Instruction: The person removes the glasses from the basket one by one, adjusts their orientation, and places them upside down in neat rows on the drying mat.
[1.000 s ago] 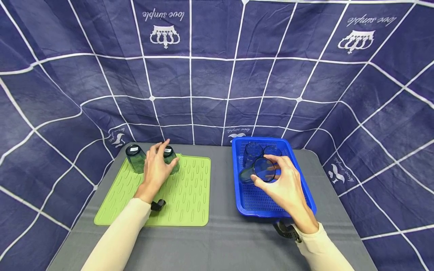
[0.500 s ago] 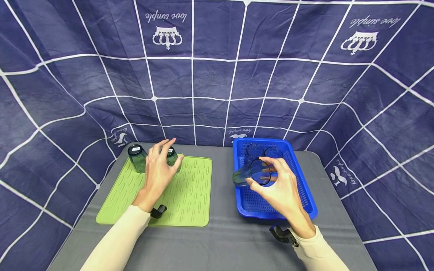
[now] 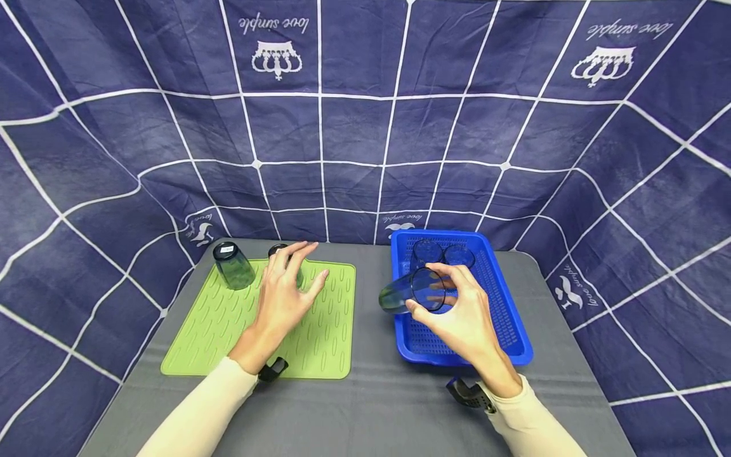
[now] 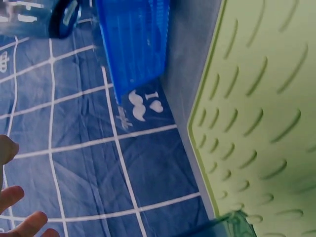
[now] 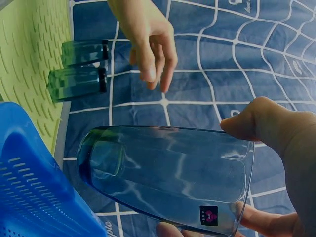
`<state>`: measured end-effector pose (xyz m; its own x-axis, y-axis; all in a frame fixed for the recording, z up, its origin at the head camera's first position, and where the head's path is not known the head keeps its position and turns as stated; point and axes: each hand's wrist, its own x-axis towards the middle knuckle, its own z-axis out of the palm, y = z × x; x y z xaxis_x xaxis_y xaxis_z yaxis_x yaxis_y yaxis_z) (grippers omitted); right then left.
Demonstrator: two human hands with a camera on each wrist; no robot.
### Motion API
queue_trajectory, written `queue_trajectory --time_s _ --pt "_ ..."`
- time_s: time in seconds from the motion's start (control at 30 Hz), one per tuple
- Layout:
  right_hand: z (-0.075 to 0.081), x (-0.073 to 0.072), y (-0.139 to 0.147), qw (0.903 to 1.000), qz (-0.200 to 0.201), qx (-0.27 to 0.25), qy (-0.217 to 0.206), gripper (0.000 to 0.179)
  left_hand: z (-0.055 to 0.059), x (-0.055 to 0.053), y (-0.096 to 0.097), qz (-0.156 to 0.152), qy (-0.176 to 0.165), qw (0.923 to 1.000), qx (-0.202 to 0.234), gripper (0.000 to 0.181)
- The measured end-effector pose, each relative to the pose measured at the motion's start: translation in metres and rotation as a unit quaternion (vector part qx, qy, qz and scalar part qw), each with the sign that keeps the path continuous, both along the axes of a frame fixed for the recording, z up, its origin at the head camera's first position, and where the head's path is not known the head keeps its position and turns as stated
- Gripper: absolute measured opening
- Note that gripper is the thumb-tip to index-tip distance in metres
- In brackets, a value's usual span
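In the head view, the right hand [image 3: 459, 314] grips a tall blue-tinted glass [image 3: 407, 294] near its rim, thumb on one side and fingers on the other; the glass is tipped on its side, its base jutting past the left edge of the blue basket [image 3: 401, 336]. Two more glasses [image 3: 427, 252] stand inside, toward the back. The left hand [image 3: 281, 301] is over the green mat [image 3: 322, 343] on the grey counter [image 3: 377, 412] — fingers spread, holding nothing. Two upside-down glasses [image 3: 235, 270] stand at the mat's far end, one partly hidden by that hand. Blue checked cloth [image 3: 365, 133] hangs behind. The left wrist view shows just this hand's fingertips [image 4: 29, 227], and part of a mat glass along the bottom edge. In the right wrist view, the gripped glass carries a small dark label [image 5: 209, 216] — the left hand touches neither mat glass.
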<state>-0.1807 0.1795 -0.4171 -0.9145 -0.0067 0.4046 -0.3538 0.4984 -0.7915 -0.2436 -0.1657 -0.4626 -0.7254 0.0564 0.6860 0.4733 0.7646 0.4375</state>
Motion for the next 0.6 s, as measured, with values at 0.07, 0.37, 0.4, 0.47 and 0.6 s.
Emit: queue_trajectory --time_s 0.07,0.37,0.4,0.47,0.6 --pt "-0.001 0.0 0.0 1.0 0.003 -0.008 -0.002 0.071 0.0 0.003 0.004 -0.009 0.007 0.9999 0.0 0.056" --pt "0.001 0.0 -0.009 0.9983 0.019 -0.054 -0.014 0.071 0.003 0.017 0.019 -0.048 -0.007 0.9984 0.029 0.052" --pt "0.001 0.001 -0.01 0.9978 0.022 -0.06 -0.016 0.07 0.003 0.019 0.021 -0.054 -0.013 0.9979 0.033 0.052" --pt "0.001 0.001 -0.012 0.997 0.024 -0.071 -0.021 0.069 0.004 0.022 0.025 -0.066 -0.025 0.9966 0.041 0.052" --pt "0.0 0.001 -0.015 0.9946 0.029 -0.095 -0.03 0.07 0.005 0.028 0.031 -0.082 -0.04 0.9944 0.053 0.052"
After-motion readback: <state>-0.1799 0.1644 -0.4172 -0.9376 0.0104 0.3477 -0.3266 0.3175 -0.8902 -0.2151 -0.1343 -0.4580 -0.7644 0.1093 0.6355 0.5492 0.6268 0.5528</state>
